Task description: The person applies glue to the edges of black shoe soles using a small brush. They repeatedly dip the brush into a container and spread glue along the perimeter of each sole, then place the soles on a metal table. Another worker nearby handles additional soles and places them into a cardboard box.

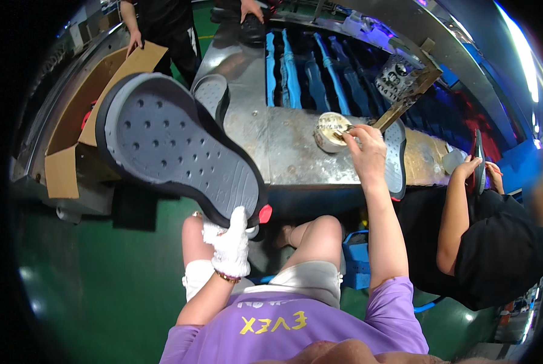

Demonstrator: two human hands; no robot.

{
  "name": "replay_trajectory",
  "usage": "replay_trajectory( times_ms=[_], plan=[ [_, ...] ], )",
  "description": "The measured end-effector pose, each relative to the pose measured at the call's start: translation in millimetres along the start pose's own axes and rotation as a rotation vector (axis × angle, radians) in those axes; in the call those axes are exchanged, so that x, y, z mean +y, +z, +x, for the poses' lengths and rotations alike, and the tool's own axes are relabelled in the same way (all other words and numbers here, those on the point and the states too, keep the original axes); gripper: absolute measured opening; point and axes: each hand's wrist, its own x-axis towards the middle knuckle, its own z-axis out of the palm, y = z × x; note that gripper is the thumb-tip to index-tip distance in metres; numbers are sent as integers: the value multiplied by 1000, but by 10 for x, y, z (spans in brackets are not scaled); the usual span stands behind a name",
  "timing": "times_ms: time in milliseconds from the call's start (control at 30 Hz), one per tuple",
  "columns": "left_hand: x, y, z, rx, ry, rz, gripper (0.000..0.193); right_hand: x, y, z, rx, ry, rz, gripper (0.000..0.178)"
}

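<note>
A large grey shoe sole [174,136] with a black rim and rows of small dimples is raised at the left, its underside or inner face toward me. My left hand [230,246], in a white knitted glove, grips the sole's lower end beside a red tab [265,213]. On the metal bench stands a white round tub [327,144] with pale contents and dark handwriting. Over its right rim reaches my bare right hand [367,147], thumb and fingers pinched on a small thin brownish thing that I cannot make out.
Another grey sole [210,96] lies behind the held one; a further sole [394,155] lies right of my right hand. A cardboard box [62,173] stands left. Beyond the bench [283,161] runs a rack with blue strips [314,79]. A co-worker [490,242] sits at right, another person [168,33] stands opposite.
</note>
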Motion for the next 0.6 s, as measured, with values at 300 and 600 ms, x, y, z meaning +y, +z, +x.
replay_trajectory(
  times_ms=[300,600],
  plan=[
    [-120,3,104,-28,79,41,52,230,385,162,-358,40,-200,17],
    [-123,61,149,-23,40,82,54,278,429,91,-356,-59,-202,14]
  ],
)
